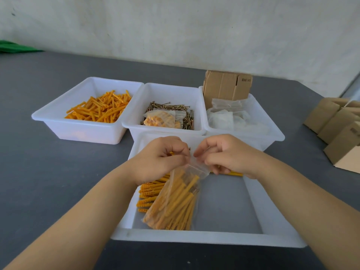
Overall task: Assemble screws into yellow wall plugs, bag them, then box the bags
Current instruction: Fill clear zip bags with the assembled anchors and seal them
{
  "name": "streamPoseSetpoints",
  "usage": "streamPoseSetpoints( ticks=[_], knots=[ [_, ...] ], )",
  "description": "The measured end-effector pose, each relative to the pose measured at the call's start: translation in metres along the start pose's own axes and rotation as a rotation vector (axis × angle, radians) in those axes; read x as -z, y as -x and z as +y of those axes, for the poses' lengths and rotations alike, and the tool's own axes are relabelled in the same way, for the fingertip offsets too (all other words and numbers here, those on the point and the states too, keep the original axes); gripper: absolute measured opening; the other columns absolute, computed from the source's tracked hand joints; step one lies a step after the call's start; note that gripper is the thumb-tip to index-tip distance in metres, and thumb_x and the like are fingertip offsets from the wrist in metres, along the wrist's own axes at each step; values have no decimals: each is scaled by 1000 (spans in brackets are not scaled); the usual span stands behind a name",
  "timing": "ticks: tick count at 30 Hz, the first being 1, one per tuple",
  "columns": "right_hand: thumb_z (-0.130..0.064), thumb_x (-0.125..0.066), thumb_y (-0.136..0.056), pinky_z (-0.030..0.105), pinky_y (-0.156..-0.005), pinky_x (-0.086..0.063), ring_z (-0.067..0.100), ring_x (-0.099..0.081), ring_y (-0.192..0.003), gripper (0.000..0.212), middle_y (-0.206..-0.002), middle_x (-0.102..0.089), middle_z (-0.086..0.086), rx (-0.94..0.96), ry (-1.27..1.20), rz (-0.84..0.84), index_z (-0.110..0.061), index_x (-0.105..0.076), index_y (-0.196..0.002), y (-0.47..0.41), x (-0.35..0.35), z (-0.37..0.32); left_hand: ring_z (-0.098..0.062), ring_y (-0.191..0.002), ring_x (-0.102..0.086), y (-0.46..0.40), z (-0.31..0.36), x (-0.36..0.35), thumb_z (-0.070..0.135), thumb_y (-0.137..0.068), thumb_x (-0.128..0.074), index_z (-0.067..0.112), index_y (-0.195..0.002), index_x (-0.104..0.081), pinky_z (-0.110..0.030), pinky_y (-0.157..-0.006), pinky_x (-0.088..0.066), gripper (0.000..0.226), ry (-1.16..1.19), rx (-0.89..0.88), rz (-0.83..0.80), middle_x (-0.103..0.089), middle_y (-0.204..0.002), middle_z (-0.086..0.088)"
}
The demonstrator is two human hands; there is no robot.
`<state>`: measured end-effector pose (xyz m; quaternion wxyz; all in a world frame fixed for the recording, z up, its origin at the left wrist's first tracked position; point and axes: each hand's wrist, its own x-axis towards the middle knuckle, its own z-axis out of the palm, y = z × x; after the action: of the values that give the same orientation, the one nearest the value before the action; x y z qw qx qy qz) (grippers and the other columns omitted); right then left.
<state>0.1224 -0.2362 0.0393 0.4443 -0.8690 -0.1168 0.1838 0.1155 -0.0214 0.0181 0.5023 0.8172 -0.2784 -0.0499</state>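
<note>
A: Clear plastic bag [176, 199], filled with yellow plugs [178, 207], hangs over near tray [204, 239]; left hand [158, 159] and right hand [227, 152] both pinch its mouth.

B: Sealing advice: press strip end to end, plugs kept below.

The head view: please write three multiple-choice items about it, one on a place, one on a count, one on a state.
1. Where does the filled bag already finished lie?
A. screw tray
B. plug tray
C. cardboard box

2. How many white trays stand on the table?
A. two
B. four
C. six

3. The bag of plugs in both hands is
A. pinched at its mouth
B. lying flat, untouched
C. inside a box

Key: 1 A, the small filled bag rests on the screws. 2 B, three behind, the near tray in front. 3 A, left hand and right hand pinch the bag of plugs at its top.
</note>
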Motion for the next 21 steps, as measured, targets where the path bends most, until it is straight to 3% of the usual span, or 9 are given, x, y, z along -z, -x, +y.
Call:
streamPoseSetpoints(
  ticks=[4, 7, 10, 13, 17, 21],
  knots=[
    [-6, -67, -87, 13, -51, -42, 8, -58, -51, 17, -64, -68, -5, 46, 133, -34, -21, -75, -85, 10, 3, 2, -2, -71, -52, 2, 3, 0, 19, -82, -59, 4, -76, -67, -14, -71, -39, 18, 3, -7, 15, -56, -78, 4],
    [-8, -72, -87, 18, -65, -50, 4, -64, -64, 12, -73, -73, -4, 126, 255, -13, -17, -76, -82, 19, 9, -8, -3, -71, -51, 4, 5, 0, 17, -83, -58, 5, -74, -66, -15, -72, -39, 17, 25, -28, 28, -57, -76, 3],
    [-9, -72, -87, 19, -68, -52, 5, -64, -69, 12, -78, -73, -5, 234, 307, 38, -19, -76, -81, 36, 20, -25, -11, -71, -51, 7, 10, 1, 13, -85, -58, 9, -70, -64, -23, -72, -41, 17, 104, -82, 90, -56, -74, -1],
    [-6, -69, -83, 27, -68, -55, 11, -65, -70, 16, -75, -70, -6, 387, 351, 168, -20, -72, -74, 54, 26, -37, -18, -70, -52, 7, 18, -2, 12, -86, -61, 6, -70, -68, -28, -70, -42, 18, 108, -184, 149, -55, -75, -10],
    [-8, -65, -76, 20, -70, -48, 16, -60, -78, 12, -82, -63, -8, 643, 430, 393, -19, -67, -72, 68, 32, -35, -15, -70, -55, 2, 32, -3, 14, -85, -72, 5, -73, -72, -27, -67, -48, 15, 16, -283, 203, -57, -75, -5],
    [-6, -68, -80, 23, -83, -48, 6, -60, -99, 17, -105, -63, -12, 455, 443, 403, -21, -68, -71, 62, 38, -8, -9, -76, -57, -4, 38, -10, 11, -77, -84, 10, -75, -78, -38, -71, -56, 7, -132, -190, 95, -55, -86, 2]
  ],
)
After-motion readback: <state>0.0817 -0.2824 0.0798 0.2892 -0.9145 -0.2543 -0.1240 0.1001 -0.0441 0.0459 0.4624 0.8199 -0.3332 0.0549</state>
